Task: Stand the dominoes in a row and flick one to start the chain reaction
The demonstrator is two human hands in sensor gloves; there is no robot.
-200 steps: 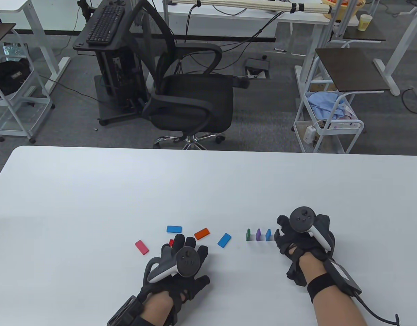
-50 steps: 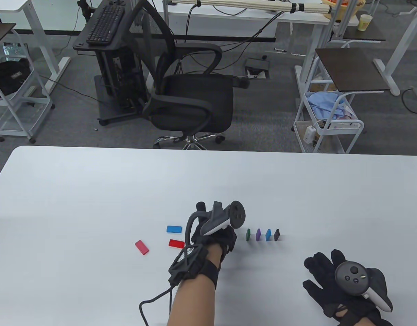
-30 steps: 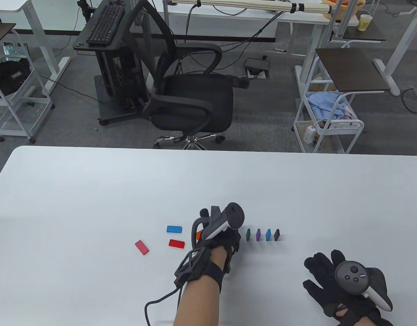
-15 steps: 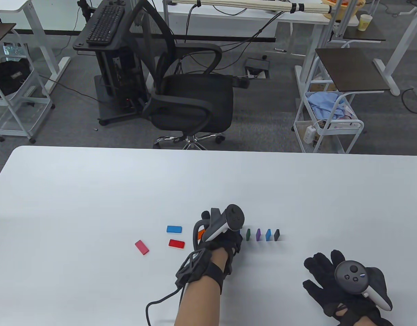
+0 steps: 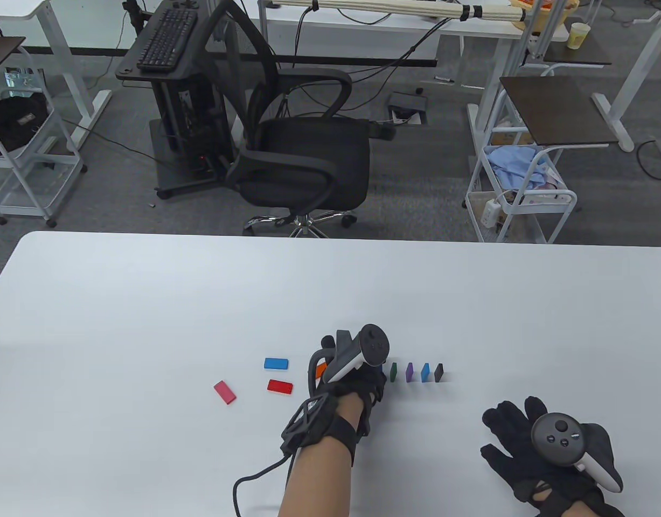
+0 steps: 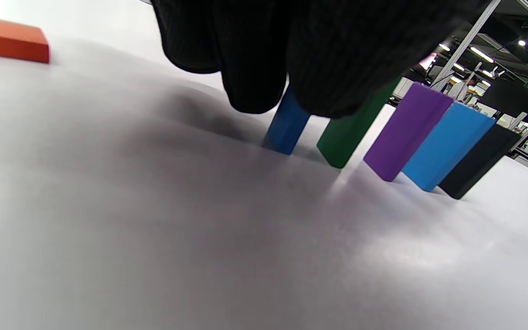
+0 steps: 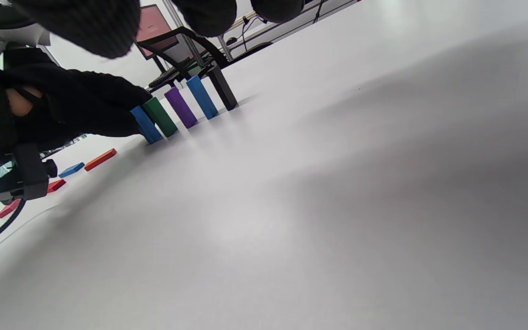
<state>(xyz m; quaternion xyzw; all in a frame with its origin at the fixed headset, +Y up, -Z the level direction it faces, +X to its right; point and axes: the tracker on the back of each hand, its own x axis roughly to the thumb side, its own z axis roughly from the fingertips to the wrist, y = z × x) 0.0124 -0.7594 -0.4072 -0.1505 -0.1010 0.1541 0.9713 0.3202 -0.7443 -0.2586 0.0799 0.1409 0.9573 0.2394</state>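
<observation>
A: Surface and setting?

B: A white table (image 5: 147,301) in a lab, with a black office chair (image 5: 303,156) and white desks beyond its far edge. All work sits toward the near edge.

A: Hands, nearest first.

B: The right hand (image 5: 545,452) lies near the near right corner, fingers straight and spread, flat on the table, holding nothing. The left hand (image 5: 352,377) is farther in, near the middle of the near edge, with its fingers (image 6: 255,55) curled down onto the top of a dark blue plastic domino (image 6: 287,123), pinching it on end.

A: The deciding relation?

B: That domino stands directly under the left fingertips, long axis vertical, at the left end of the row and just beside the green domino (image 6: 351,137). The row runs parallel to the near edge. The left hand is the nearer one; the right is well apart.

A: Counts?

B: Standing: five, namely the dark blue one, green, a purple domino (image 6: 406,133), a light blue domino (image 6: 445,146) and a black domino (image 6: 479,160). Flat, left of the hand: four, namely a pink-red domino (image 5: 224,392), a red domino (image 5: 279,386), a blue domino (image 5: 276,363) and an orange domino (image 6: 7,43).

A: Judgement?

B: Release must be straight up; a sideways nudge would likely topple the row early.
</observation>
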